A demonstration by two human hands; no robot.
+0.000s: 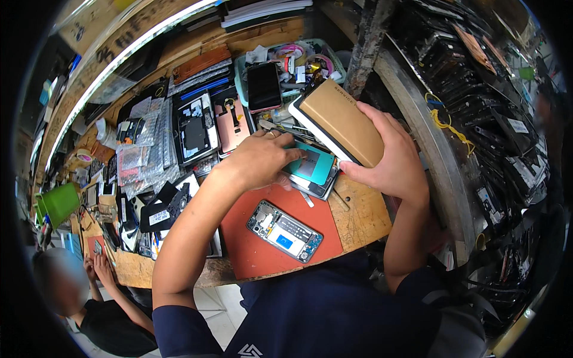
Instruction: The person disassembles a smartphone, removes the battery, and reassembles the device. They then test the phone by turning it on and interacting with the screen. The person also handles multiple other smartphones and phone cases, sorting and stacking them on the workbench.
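My right hand [391, 158] is wrapped around a brown cardboard box [340, 119], tilted, with white and black layers along its lower left side. My left hand [259, 160] has its fingers bent around the left end of a flat teal panel [315, 165], index finger on top and thumb at the near edge. Beneath the panel lies a flat, dark-edged device [322, 190], mostly covered. Nearer to me, a phone with its back off [285, 231] rests on a red mat [245, 250], its battery and boards exposed.
Behind my hands are a dark-screened phone [264, 86] and a light green basket [340, 56] of small parts. Bubble-wrapped pieces [143, 143] lie left. A post [367, 48] and stacked dark phone parts [441, 77] stand right. A co-worker [113, 322] sits at lower left.
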